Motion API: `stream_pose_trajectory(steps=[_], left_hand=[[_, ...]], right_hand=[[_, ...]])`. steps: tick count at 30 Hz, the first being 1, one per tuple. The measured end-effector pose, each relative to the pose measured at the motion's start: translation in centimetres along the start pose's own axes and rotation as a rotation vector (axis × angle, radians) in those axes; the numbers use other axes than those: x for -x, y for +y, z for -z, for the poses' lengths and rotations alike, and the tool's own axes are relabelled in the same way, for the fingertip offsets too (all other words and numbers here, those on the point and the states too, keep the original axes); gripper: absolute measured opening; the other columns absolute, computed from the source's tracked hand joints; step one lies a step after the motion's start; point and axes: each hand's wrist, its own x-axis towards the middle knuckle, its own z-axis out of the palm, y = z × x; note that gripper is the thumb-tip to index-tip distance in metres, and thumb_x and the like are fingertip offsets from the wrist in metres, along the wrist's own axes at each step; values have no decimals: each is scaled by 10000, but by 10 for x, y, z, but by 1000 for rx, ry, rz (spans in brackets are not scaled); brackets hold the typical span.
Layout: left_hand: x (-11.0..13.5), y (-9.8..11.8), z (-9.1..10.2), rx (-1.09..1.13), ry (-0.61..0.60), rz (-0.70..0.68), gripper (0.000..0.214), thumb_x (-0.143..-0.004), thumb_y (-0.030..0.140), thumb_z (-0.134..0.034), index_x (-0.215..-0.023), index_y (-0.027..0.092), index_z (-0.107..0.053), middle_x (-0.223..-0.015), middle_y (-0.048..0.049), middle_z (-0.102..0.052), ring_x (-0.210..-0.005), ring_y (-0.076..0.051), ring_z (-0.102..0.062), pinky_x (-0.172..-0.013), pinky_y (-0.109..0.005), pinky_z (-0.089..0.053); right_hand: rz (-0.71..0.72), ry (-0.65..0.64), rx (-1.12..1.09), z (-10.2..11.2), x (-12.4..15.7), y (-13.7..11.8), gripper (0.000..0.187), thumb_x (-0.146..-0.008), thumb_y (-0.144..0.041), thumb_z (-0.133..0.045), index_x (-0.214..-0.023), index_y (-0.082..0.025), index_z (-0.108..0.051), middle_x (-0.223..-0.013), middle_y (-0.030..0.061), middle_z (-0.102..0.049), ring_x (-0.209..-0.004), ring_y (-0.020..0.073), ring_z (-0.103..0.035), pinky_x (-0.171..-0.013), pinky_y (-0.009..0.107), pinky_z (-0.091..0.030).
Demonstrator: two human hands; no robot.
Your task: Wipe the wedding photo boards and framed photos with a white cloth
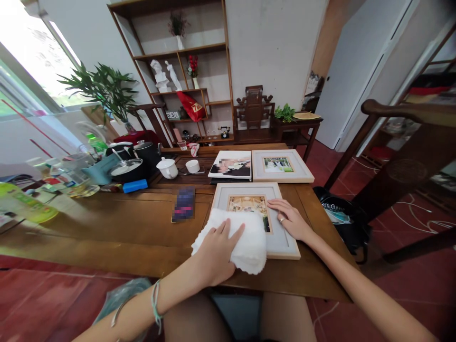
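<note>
A folded white cloth (245, 242) covers the lower left part of a framed picture (219, 197) that lies on the wooden table. My left hand (217, 251) presses on the cloth from above, its fingers spread over it. On the right side of the same frame rests my right hand (290, 221), fingers stretched out flat and a ring on one of them. The picture under its glass is partly hidden by the cloth.
Behind lie a second framed picture (302, 173) and a white-edged photo panel (231, 164). A phone (184, 204) is left of the frame. Further left stand a lidded white cup (167, 167), a blue box (135, 185) and a yellow-green bottle (28, 204). A wooden chair (399, 156) stands at right.
</note>
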Motion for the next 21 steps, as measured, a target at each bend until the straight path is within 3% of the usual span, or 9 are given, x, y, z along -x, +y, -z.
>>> stream_pose_trajectory(steps=[5, 10, 15, 18, 21], left_hand=[[-18, -8, -14, 18, 116, 34, 896, -704, 204, -584, -1507, 181, -189, -1562, -197, -193, -1440, -348, -178, -1113, -476, -257], [-61, -29, -26, 12, 310, 66, 913, -699, 196, -581, -1508, 175, -159, -1577, -188, -139, -1459, -325, -98, -1125, -464, -212], [-108, -47, -19, -36, 495, 160, 934, -727, 171, -567, -1517, 163, -68, -1576, -205, -117, -1458, -341, -80, -1121, -462, -190], [-124, -52, -13, -82, 505, 121, 949, -726, 159, -581, -1519, 224, -64, -1589, -176, -75, -1457, -361, -32, -1129, -519, -127], [-124, -52, -9, -108, 434, 28, 911, -728, 147, -587, -1511, 270, -139, -1594, -152, -68, -1454, -368, -41, -1134, -525, -127]], right_hand=[[4, -5, 6, 1, 0, 0, 468, -751, -94, -456, -1140, -236, -674, -1238, 79, -639, -1209, 266, -523, -1065, 553, -361], [28, -12, 4, 2, -1, -1, 416, -815, -156, -459, -1168, -247, -659, -1248, 81, -635, -1212, 276, -518, -1055, 554, -371], [31, -7, 8, 3, -1, 0, 386, -848, -190, -454, -1174, -246, -655, -1241, 85, -636, -1210, 278, -519, -1053, 553, -376], [24, -17, 15, 3, -1, 0, 375, -858, -202, -454, -1172, -231, -656, -1240, 97, -633, -1201, 276, -524, -1046, 546, -385], [25, -16, 17, 2, -1, 0, 366, -866, -208, -446, -1162, -216, -663, -1238, 108, -633, -1198, 273, -526, -1042, 536, -393]])
